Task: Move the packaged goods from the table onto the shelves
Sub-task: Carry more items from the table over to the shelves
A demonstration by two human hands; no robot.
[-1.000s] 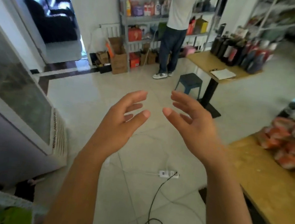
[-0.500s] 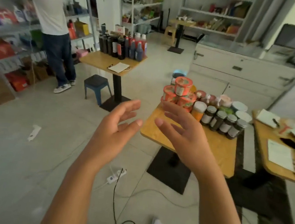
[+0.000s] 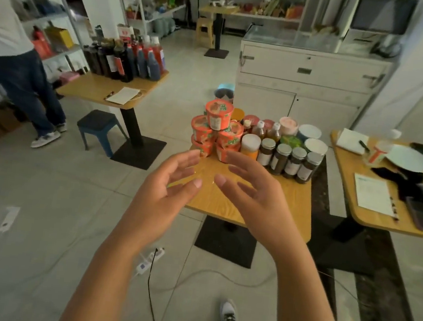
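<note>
A stack of orange noodle cups (image 3: 216,130) stands at the far left of a wooden table (image 3: 274,201). To their right stand several dark jars (image 3: 288,160), small bottles (image 3: 266,131) and round tubs (image 3: 310,138). My left hand (image 3: 167,195) and my right hand (image 3: 251,194) are raised side by side above the table's near edge, palms facing each other. Their fingers are relaxed and hold nothing. Both hands are just short of the cups and do not touch them. Metal shelves (image 3: 55,16) with goods stand at the left.
A person in jeans (image 3: 26,86) stands by the left shelves. A second table (image 3: 100,89) carries dark bottles (image 3: 127,58), with a blue stool (image 3: 100,129) beside it. A third table (image 3: 389,207) is at the right. A power strip (image 3: 150,257) and cables lie on the floor.
The view has swung right from the shelves and floor to the table of goods and come closer to it. Both hands stay raised, open and empty.
</note>
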